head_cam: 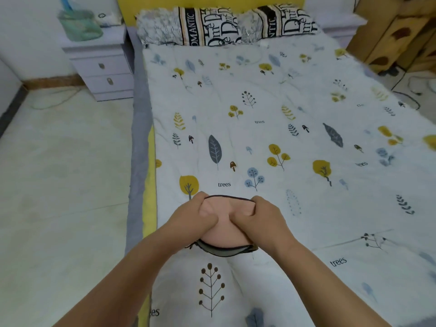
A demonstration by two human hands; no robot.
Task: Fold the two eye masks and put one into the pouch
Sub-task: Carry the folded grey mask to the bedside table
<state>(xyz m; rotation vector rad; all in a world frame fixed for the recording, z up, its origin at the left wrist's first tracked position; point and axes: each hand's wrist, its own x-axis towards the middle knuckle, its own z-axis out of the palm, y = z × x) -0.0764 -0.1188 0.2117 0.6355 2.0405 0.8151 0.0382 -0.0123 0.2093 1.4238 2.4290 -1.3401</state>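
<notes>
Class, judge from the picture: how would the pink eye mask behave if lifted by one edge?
Probably floppy: the eye mask dents under the left hand and right hand. Likely light, being thin fabric. Unlikely to roll; it lies flat on the quilt.

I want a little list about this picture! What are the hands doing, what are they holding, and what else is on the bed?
left hand: left hand grips the left side of the pink eye mask
right hand: right hand grips its right side
held thing: soft pink eye mask with dark edging, held over the bed
under it: dark grey fabric piece peeks out below; mask or pouch, cannot tell
bed: white quilt printed with leaves and trees
far end: two black-and-white lettered pillows
beside bed: white two-drawer nightstand
</notes>
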